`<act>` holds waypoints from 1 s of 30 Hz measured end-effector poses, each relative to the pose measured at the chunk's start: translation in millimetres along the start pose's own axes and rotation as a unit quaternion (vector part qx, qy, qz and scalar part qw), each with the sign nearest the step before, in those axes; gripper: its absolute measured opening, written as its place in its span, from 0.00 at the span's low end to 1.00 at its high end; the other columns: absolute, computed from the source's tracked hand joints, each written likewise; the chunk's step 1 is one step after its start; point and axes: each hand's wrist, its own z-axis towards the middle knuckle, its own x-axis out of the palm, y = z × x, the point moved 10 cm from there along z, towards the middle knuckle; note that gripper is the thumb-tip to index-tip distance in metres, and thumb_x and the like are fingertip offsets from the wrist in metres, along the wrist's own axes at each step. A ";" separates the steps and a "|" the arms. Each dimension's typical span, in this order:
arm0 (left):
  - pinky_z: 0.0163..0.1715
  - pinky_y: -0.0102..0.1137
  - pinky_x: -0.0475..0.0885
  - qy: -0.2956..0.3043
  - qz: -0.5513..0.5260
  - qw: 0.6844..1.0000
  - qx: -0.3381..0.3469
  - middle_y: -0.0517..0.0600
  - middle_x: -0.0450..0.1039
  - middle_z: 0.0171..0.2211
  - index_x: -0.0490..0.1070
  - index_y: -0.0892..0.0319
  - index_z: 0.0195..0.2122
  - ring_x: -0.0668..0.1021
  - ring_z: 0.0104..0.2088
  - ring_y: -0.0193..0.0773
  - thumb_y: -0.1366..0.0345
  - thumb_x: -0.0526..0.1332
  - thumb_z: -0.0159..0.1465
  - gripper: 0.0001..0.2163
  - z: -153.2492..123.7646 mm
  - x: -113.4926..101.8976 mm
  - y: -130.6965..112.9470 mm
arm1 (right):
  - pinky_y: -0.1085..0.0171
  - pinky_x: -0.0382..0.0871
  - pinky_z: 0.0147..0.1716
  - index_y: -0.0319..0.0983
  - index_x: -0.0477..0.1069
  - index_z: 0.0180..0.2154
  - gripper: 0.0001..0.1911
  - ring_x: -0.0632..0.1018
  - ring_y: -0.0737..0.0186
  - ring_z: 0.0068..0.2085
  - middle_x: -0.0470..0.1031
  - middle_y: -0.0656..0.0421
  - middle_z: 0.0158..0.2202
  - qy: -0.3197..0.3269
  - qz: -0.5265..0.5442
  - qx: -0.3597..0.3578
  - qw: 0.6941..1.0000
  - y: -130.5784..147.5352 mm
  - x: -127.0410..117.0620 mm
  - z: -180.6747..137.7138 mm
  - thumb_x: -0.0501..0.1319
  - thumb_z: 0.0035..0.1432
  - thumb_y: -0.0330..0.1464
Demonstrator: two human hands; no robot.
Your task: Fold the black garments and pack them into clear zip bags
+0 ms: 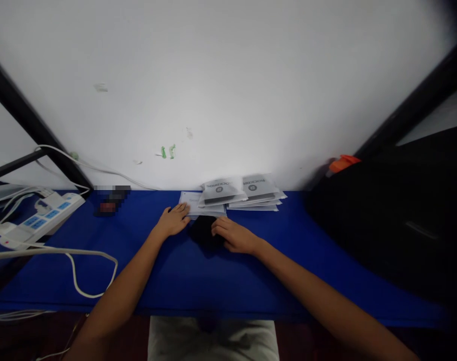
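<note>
My left hand (pixel 173 220) lies on the blue table (pixel 198 281) with its fingers stretched out, the fingertips touching the near edge of a flat white packet (pixel 192 200). My right hand (pixel 234 235) is curled, its fingers pressed on a small black item (pixel 202 230) that lies between both hands. Behind them sit two low piles of grey-and-white printed packets (pixel 239 193) against the wall.
A white power strip (pixel 43 215) with blue sockets and white cables (pixel 78 271) lies at the left. A small dark object (pixel 111 203) rests near the wall. A big black mass (pixel 394 220) with an orange piece (pixel 343 163) fills the right side.
</note>
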 end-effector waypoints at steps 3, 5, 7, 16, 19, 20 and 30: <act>0.62 0.56 0.53 0.002 -0.002 1.000 -0.013 0.55 0.54 0.67 0.58 0.53 0.64 0.58 0.67 0.47 0.56 0.43 0.71 0.23 5.4 2.2 2.3 | 0.47 0.63 0.56 0.38 0.69 0.46 0.27 0.70 0.53 0.54 0.72 0.49 0.50 -0.023 0.030 0.020 0.999 -0.3 -8.8 -27.3 0.51 0.44 0.17; 0.62 0.57 0.52 -0.008 0.000 1.000 -0.022 0.56 0.53 0.68 0.57 0.53 0.65 0.57 0.68 0.48 0.56 0.40 0.72 0.23 10.8 2.8 3.3 | 0.44 0.60 0.59 0.40 0.70 0.49 0.27 0.66 0.53 0.60 0.69 0.49 0.57 -0.056 0.040 0.065 0.996 -11.8 -14.8 -45.0 0.50 0.49 0.17; 0.62 0.58 0.50 -0.020 0.003 0.999 -0.031 0.56 0.52 0.68 0.56 0.52 0.66 0.56 0.68 0.48 0.58 0.41 0.72 0.23 16.4 3.5 3.9 | 0.45 0.62 0.58 0.41 0.70 0.49 0.25 0.66 0.53 0.62 0.66 0.49 0.60 -0.110 0.066 0.127 0.984 -30.7 -21.8 -62.1 0.48 0.54 0.18; 0.63 0.57 0.47 -0.115 0.016 0.992 -0.048 0.65 0.54 0.67 0.58 0.63 0.63 0.52 0.68 0.58 0.54 0.46 0.70 0.25 5.3 -19.0 -40.1 | 0.46 0.64 0.57 0.39 0.65 0.54 0.20 0.72 0.50 0.57 0.69 0.46 0.56 -0.198 0.111 0.241 0.943 -56.4 -21.7 -69.6 0.59 0.61 0.35; 0.64 0.47 0.54 -0.141 -0.034 0.987 0.064 0.61 0.54 0.67 0.56 0.59 0.64 0.57 0.67 0.52 0.47 0.49 0.68 0.29 -19.4 -17.5 -97.5 | 0.46 0.64 0.57 0.40 0.64 0.54 0.18 0.71 0.51 0.57 0.69 0.46 0.56 -0.190 0.133 0.212 0.949 -39.3 -14.8 -57.1 0.56 0.63 0.33; 0.63 0.47 0.55 -0.126 -0.066 0.983 0.120 0.60 0.55 0.67 0.54 0.57 0.65 0.59 0.66 0.52 0.44 0.53 0.66 0.32 -28.2 -11.7 -117.4 | 0.47 0.64 0.57 0.40 0.64 0.55 0.17 0.71 0.52 0.57 0.69 0.47 0.55 -0.191 0.146 0.203 0.949 -34.8 -12.0 -54.2 0.54 0.64 0.32; 0.58 0.52 0.61 -0.072 -0.227 0.967 0.088 0.59 0.66 0.56 0.56 0.54 0.64 0.69 0.57 0.55 0.45 0.68 0.54 0.40 -48.5 5.6 -106.1 | 0.46 0.65 0.58 0.40 0.55 0.60 0.26 0.70 0.53 0.58 0.63 0.46 0.57 -0.184 0.199 0.225 0.936 -29.4 7.9 -51.3 0.54 0.60 0.27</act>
